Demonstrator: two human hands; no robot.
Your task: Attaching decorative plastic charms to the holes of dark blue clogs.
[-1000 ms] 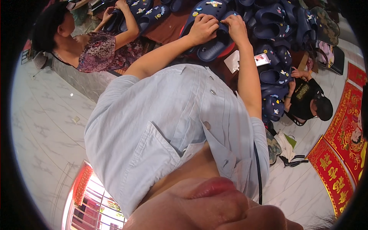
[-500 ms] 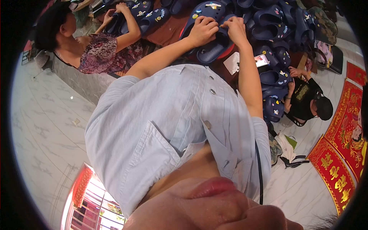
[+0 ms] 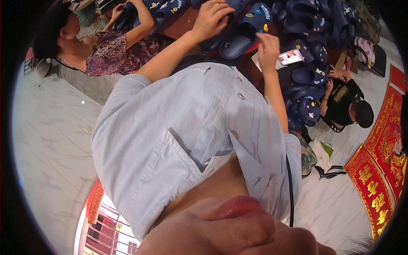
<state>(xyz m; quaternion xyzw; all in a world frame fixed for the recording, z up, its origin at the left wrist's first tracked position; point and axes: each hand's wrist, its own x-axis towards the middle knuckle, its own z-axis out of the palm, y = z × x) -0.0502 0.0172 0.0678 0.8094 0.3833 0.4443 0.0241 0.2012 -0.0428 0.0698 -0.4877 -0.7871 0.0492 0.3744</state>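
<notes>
A navy clog lies in front of me, its heel toward me and small coloured charms on its toe. Beside it on the left is a second navy clog, partly covered by my left hand. The fingers of that hand are apart and stretched over the clogs, with nothing seen gripped in them. My right hand hovers by the right edge of the first clog, fingers loosely bent and apart, holding nothing that I can see. A yellow charm sits on the clog's side just above its fingertips.
Piled navy clogs with charms crowd the right side. A lit phone lies right of my right hand. One person works at the left, another at the right, both handling clogs.
My hands have come apart from over the clog: the left moved up and left, the right drew back toward me. The clog's charm-covered toe now shows between them.
</notes>
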